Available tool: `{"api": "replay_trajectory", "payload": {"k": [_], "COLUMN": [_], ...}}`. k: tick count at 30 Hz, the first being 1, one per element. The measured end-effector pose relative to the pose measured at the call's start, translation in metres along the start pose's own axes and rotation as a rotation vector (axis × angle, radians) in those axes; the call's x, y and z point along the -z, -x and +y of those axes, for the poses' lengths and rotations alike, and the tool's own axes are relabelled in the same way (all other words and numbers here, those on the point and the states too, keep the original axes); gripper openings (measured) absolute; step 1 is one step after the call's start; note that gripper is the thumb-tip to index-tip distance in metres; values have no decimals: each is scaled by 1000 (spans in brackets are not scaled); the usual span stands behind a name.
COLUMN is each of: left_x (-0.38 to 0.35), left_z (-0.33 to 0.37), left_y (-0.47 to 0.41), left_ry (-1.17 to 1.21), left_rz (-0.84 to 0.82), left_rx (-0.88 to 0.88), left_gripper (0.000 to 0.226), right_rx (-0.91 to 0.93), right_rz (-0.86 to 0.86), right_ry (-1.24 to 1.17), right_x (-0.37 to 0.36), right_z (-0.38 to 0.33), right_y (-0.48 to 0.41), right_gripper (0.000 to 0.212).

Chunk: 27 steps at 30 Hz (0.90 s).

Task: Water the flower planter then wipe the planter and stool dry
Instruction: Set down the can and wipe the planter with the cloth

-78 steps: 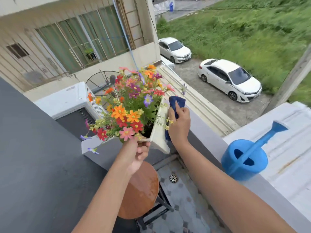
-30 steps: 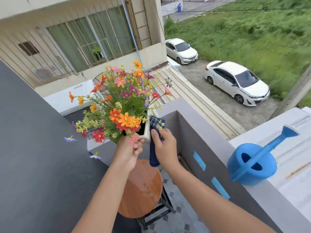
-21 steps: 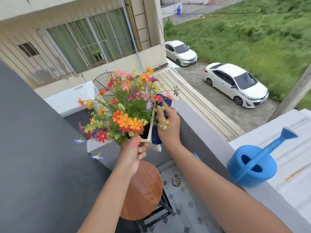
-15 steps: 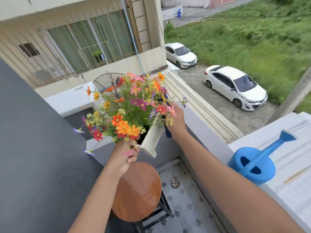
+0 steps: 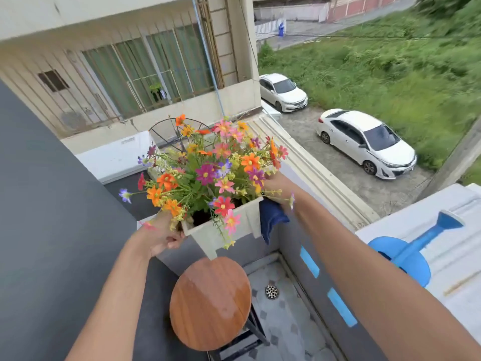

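A white planter (image 5: 221, 229) full of mixed orange, pink and purple flowers (image 5: 208, 170) is held in the air above a round wooden stool (image 5: 209, 302), whose top shows wet patches. My left hand (image 5: 162, 235) grips the planter's near left corner. My right hand (image 5: 277, 190), partly hidden by the flowers, presses a dark blue cloth (image 5: 270, 220) against the planter's right side.
A blue watering can (image 5: 406, 254) stands on the white ledge to the right. A grey parapet wall (image 5: 309, 246) with blue tape strips runs along the right; a dark wall is on the left. A floor drain (image 5: 271, 291) lies beside the stool. Cars are parked far below.
The planter has turned so a corner faces me. My right hand with the cloth has shifted further around its right side, and my left hand's grip has moved to the left corner.
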<state>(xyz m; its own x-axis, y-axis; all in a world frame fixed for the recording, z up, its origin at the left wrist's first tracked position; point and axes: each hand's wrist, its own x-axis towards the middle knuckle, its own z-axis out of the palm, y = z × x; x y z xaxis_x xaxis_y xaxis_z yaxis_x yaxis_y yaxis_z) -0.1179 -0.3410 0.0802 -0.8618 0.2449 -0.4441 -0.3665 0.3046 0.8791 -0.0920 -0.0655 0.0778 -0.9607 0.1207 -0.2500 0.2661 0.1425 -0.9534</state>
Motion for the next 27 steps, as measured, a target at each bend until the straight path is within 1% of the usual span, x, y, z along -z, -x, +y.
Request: {"api": "replay_trajectory", "payload": {"k": [2,4,5,6,7,8,9,10,12,14,15,17,20,22,24,25,27], "left_x": [-1,-6,-11,-16,-21,-27,-34,-41,-61,-84,-93,-104,-106,-107,-108,-108,-105], "left_z": [-4,-8,-8,-8,-10,-12,-15,-20,-26,-23,-17,-4,0,0,3,7,11], "left_y": [-3,-11,-15,-18,-19,-19,-16,-14,-7,-2,0,0,-8,-14,-15,-12,-10], "left_ry": [-43,20,66,121,150,139,107,60,-10,13,58,122,69,9,39,84,125], "left_rz": [4,73,140,216,310,399,457,477,390,288,272,276,323,335,315,300,225], "left_rx": [-17,-29,-40,-51,-63,-65,-65,-61,-34,-26,-25,-25,-34,-25,37,65,38], "left_gripper": [47,40,32,26,29,35,36,34,29,26,28,32,39,45,43,41,38], "right_rx": [95,75,45,21,1,-20,-33,-40,-30,-33,-39,-14,47,96,122,127,151], "right_rz": [111,213,263,333,394,462,508,552,590,600,595,590,566,566,572,562,523], "right_ry": [-27,-78,-171,-255,-326,-375,-416,-433,-433,-385,-368,-334,-280,-245,-199,-202,-248], "right_x": [-7,-17,-22,-28,-33,-36,-39,-43,-49,-54,-57,-63,-74,-78,-81,-83,-85], "right_z": [8,23,26,26,25,26,26,27,25,25,23,24,29,35,39,40,43], "right_y": [-1,-6,-5,-2,0,-1,0,-1,0,0,1,4,13,17,20,20,25], "right_gripper": [15,35,37,29,27,35,39,38,26,33,30,28,26,37,46,47,43]}}
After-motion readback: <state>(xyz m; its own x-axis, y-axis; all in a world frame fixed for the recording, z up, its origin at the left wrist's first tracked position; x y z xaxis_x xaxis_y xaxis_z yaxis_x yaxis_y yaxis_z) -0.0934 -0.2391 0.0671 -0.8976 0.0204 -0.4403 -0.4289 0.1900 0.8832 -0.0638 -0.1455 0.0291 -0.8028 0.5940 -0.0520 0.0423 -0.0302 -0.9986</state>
